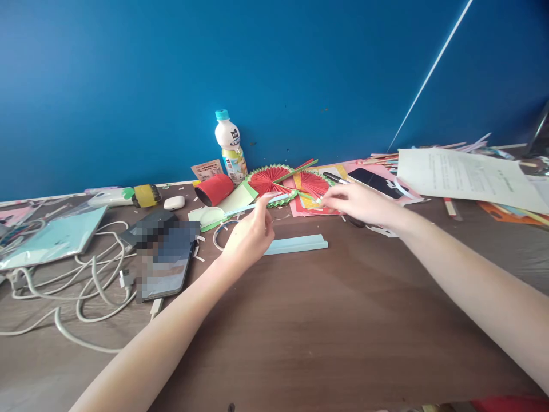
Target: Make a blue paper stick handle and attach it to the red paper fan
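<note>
My left hand (252,230) is closed in a pinch on a thin light blue paper strip (238,210), held over the far middle of the table. To its right, my right hand (354,201) has its fingertips pressed together near a small pale piece that is too small to name. Just behind both hands lie red pleated paper fans (272,178) with green zigzag edges, crossed by thin green and red sticks. Below the hands a folded light blue paper strip (298,244) rests on the table. A roll of tape (219,236) is partly hidden by my left hand.
A bottle (230,143) stands against the blue wall beside a red cylinder (214,190). On the left are a phone (171,263), tangled white cables (92,280) and an earbud case (174,202). Another phone (373,182) and a printed sheet (463,177) lie at right.
</note>
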The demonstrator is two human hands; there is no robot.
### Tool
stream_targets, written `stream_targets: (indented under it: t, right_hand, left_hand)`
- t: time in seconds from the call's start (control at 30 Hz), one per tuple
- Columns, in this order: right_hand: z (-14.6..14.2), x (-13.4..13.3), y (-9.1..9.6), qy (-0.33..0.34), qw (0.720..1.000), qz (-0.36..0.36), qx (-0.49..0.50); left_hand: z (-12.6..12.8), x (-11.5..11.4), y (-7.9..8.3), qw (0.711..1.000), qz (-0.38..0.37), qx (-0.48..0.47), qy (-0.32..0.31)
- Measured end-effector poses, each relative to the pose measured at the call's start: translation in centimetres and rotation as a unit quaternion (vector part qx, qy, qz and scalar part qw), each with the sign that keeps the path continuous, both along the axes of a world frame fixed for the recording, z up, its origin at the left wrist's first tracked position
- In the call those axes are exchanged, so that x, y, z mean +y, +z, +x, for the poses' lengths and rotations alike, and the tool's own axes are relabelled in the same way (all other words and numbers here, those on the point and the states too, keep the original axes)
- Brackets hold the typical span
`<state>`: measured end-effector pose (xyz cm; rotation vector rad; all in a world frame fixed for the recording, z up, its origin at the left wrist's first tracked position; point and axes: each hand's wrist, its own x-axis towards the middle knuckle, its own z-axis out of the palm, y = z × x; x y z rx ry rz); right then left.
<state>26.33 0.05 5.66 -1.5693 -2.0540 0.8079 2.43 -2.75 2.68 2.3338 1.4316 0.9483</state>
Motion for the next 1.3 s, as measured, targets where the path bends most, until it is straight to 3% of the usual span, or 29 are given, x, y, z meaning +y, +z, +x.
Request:
stream_targets:
  t: [0.07, 0.13, 0.3, 0.43, 0.6, 0.8, 0.9, 1.03, 1.3]
  right_hand:
    - [-2.1, -1.0, -0.4, 0.063, 0.980, -0.116, 0.149]
    - [-3.7, -1.8, -0.9, 0.088, 0.954, -0.182, 0.220]
    - [-4.7, -2.8, -1.4, 0.080, 0.929, -0.234, 0.275]
    - [-4.1, -2.5, -0.9, 0.061, 0.932, -0.217, 0.282]
    - [-3.6, -2.1, -0.5, 0.037, 0.938, -0.193, 0.285]
    - [-3.7, -2.2, -0.7, 0.013, 0.934, -0.196, 0.298]
    - [-3.7, -2.3, -1.1, 0.071, 0.934, -0.188, 0.297]
    - [-3.5, -2.1, -1.8, 0.181, 0.928, -0.223, 0.239]
    - [-0.4, -0.1, -1.5, 0.173, 0.916, -0.332, 0.143]
  left_hand:
    - [0.3, -0.2, -0.1, 0.999, 0.023, 0.036, -0.008]
    - [0.5, -0.3, -0.3, 0.997, 0.041, 0.070, -0.017]
    - [0.8, -0.6, -0.6, 0.986, 0.085, 0.137, -0.043]
    - [0.6, -0.6, -0.1, 0.986, 0.074, 0.141, -0.054]
    - [-0.6, 0.2, 1.4, 1.000, -0.014, 0.010, -0.006]
    - [-1.7, 1.1, 2.1, 0.997, -0.048, 0.056, 0.030]
    - [-2.3, 1.3, 2.3, 0.991, -0.089, 0.087, 0.043]
    - [-3.0, 1.4, 2.3, 0.967, -0.209, 0.144, -0.012]
    - [-3.1, 1.3, 2.3, 0.957, -0.237, 0.160, -0.055]
